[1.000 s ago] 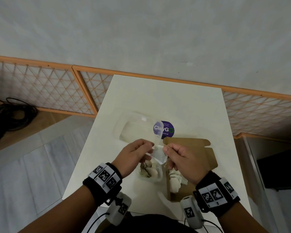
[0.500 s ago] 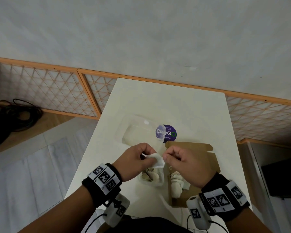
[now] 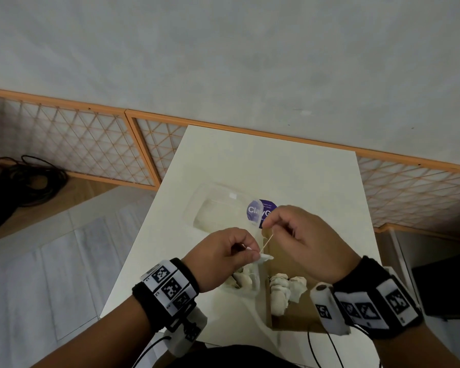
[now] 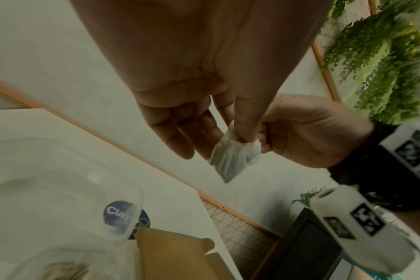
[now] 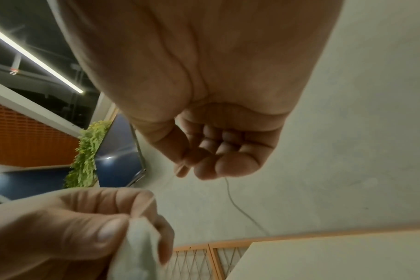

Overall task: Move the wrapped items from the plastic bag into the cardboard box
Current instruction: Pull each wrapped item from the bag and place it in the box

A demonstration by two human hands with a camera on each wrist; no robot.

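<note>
A white table (image 3: 263,166) is standing against the grey wall, bearing a clear plastic bag (image 3: 218,208) with a purple round sticker (image 3: 260,212), and just beside it an open cardboard box (image 3: 290,324) with several pale wrapped items (image 3: 279,290) lying inside, while more are sitting in the bag's near end (image 3: 243,280). Above them the left hand (image 3: 221,257) is pinching one small white wrapped item (image 4: 233,159) between thumb and fingertips. The right hand (image 3: 306,240), fingers curled, is pinching a thin string (image 3: 267,243) running taut from that item.
</note>
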